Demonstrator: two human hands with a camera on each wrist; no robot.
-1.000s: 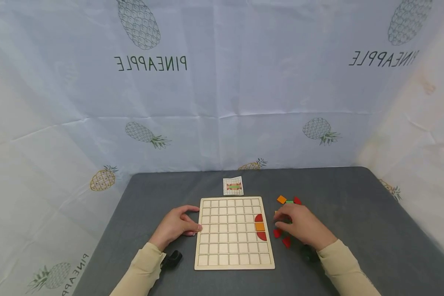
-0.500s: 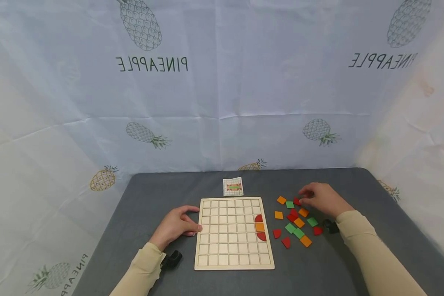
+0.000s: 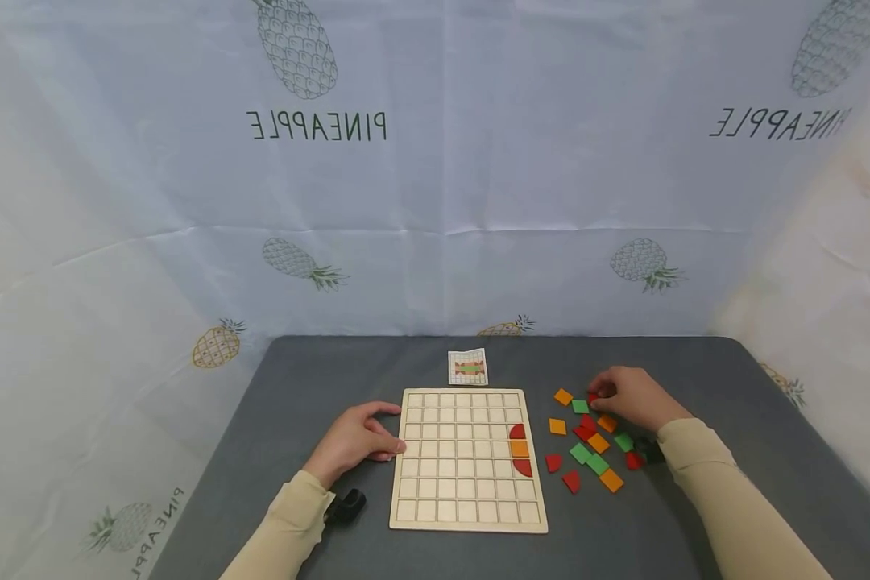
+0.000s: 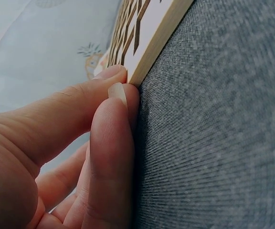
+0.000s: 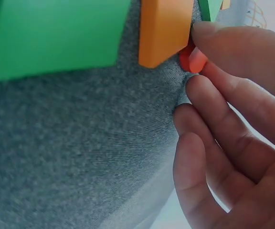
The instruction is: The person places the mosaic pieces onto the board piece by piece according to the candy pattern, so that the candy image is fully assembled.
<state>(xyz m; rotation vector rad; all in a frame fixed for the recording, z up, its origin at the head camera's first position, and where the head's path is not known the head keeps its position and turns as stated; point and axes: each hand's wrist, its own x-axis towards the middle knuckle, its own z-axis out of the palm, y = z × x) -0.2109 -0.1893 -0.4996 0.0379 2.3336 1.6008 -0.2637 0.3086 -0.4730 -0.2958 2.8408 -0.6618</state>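
Observation:
A pale wooden grid board point(image 3: 445, 488) lies flat on the dark table. Along its right side sit two red quarter-round tiles point(image 3: 517, 432) with an orange square tile point(image 3: 519, 448) between them. My left hand point(image 3: 351, 443) is at the board's left edge; in the left wrist view its thumb point(image 4: 110, 72) and a fingertip take hold of that edge. At the far side of the loose tiles, my right hand point(image 3: 634, 396) has thumb and forefinger around a red tile point(image 5: 193, 61), which is partly hidden by the fingers.
Loose orange, green and red tiles point(image 3: 598, 464) lie scattered right of the board. A small printed pattern card point(image 3: 468, 367) stands behind the board. A white pineapple-print cloth point(image 3: 435, 177) hangs beyond the table's back edge.
My right hand has gone from over the near loose tiles to the far red tile, and its fingers have closed on it. The left hand stays at the board. The head view has shifted slightly.

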